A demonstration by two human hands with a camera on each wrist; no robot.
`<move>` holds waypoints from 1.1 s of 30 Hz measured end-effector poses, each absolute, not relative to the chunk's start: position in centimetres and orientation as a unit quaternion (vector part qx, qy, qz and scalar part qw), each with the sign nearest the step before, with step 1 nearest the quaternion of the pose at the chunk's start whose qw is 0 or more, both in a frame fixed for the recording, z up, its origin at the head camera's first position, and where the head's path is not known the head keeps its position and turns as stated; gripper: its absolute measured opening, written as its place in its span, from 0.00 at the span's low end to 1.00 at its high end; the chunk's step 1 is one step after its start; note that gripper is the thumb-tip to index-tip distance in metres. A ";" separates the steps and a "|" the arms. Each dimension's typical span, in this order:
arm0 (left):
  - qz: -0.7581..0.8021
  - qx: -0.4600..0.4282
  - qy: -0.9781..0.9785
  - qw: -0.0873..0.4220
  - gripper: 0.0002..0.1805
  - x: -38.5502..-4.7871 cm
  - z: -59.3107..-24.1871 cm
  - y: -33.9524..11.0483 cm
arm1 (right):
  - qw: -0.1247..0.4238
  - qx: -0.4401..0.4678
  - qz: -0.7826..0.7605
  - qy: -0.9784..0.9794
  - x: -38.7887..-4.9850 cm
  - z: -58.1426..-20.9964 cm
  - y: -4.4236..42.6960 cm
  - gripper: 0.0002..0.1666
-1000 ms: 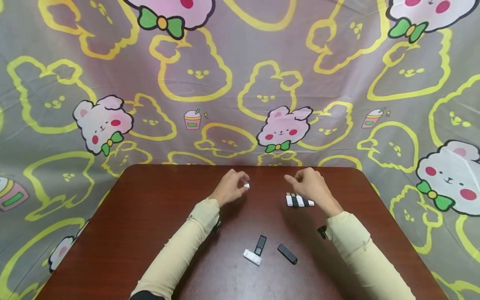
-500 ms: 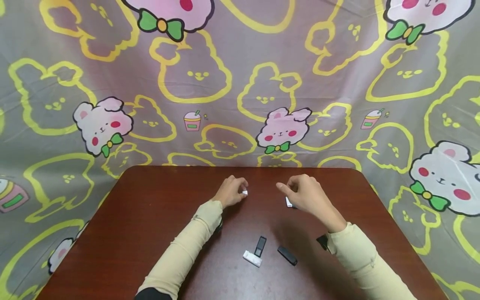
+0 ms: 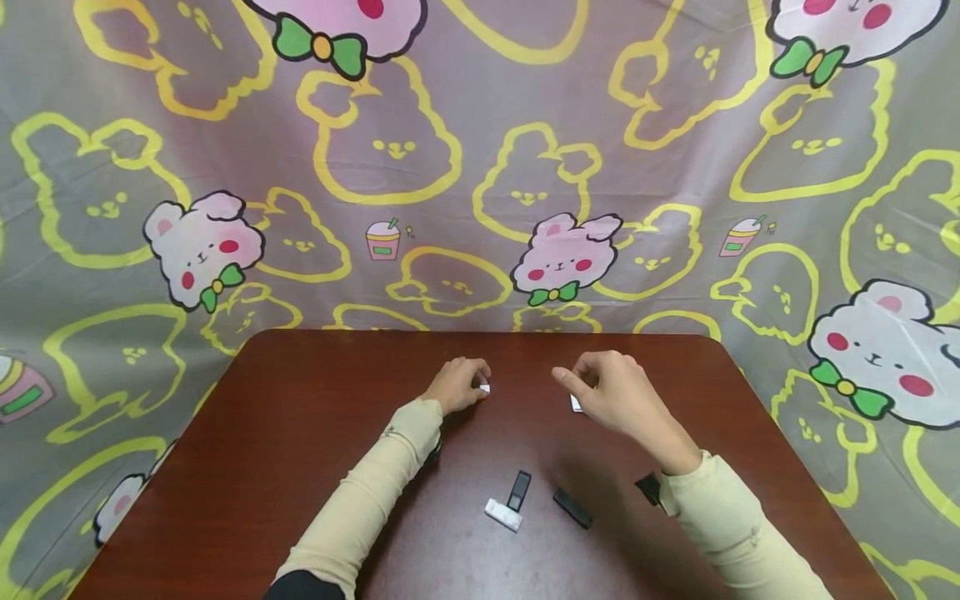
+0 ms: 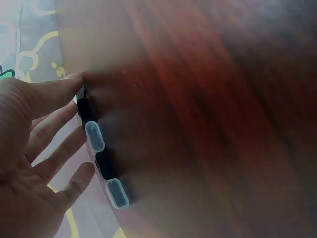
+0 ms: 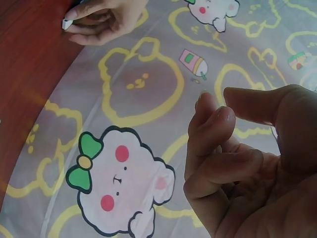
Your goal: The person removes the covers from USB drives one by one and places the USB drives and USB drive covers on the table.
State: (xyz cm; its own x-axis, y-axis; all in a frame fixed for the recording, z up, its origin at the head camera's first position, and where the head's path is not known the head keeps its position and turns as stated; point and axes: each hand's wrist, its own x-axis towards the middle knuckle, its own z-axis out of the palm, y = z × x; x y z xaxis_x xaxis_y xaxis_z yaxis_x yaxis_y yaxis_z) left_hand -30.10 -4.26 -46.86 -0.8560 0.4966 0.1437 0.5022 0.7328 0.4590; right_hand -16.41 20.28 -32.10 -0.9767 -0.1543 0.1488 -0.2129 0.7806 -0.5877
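Observation:
My left hand (image 3: 457,387) is low over the back middle of the table, thumb and fingers around a row of small caps. In the left wrist view, the row alternates black and white, with a hollow white cap (image 4: 118,193) at the near end and the thumb (image 4: 67,87) at the far end. They look like USB stick caps. My right hand (image 3: 617,392) hovers at right, fingers loosely bent, thumb apart, holding nothing. Beneath it, a white USB stick (image 3: 576,404) peeks out; the hand hides the others beside it.
Nearer the front lie a white USB stick (image 3: 503,515), a black one (image 3: 519,491) touching its end, and another black one (image 3: 572,508) to the right. A patterned cloth (image 3: 450,233) hangs behind the brown table (image 3: 300,433).
My left hand has come down slightly with the caps. The right hand has shifted slightly down and left, now covering most of the row of black and white USB sticks.

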 end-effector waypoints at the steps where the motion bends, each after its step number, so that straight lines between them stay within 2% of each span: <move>1: -0.251 -0.268 -0.930 0.004 0.15 -30.1 -46.8 -4.3 | 0.046 0.096 0.317 -0.942 -16.4 -32.0 20.3 0.19; 14: -0.253 -0.263 -0.931 -0.009 0.13 -30.2 -46.9 -4.8 | 0.052 0.092 0.312 -0.944 -15.7 -31.5 20.6 0.12; 26: -0.269 -0.256 -0.928 -0.021 0.13 -30.2 -46.6 -5.2 | 0.047 0.093 0.302 -0.948 -14.9 -31.5 20.8 0.11; 33: -0.264 -0.264 -0.928 -0.009 0.13 -30.3 -46.6 -5.4 | 0.033 0.096 0.278 -0.955 -14.8 -32.0 20.9 0.11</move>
State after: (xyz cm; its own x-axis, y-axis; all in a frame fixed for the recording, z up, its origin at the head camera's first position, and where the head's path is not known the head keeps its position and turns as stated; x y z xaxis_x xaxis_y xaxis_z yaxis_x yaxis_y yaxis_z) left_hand -30.31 -5.40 -46.65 -0.8599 0.4957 0.1220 0.4857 0.7210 0.4942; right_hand -14.84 20.91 -31.98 -0.9795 -0.1648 0.1159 -0.2013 0.8276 -0.5240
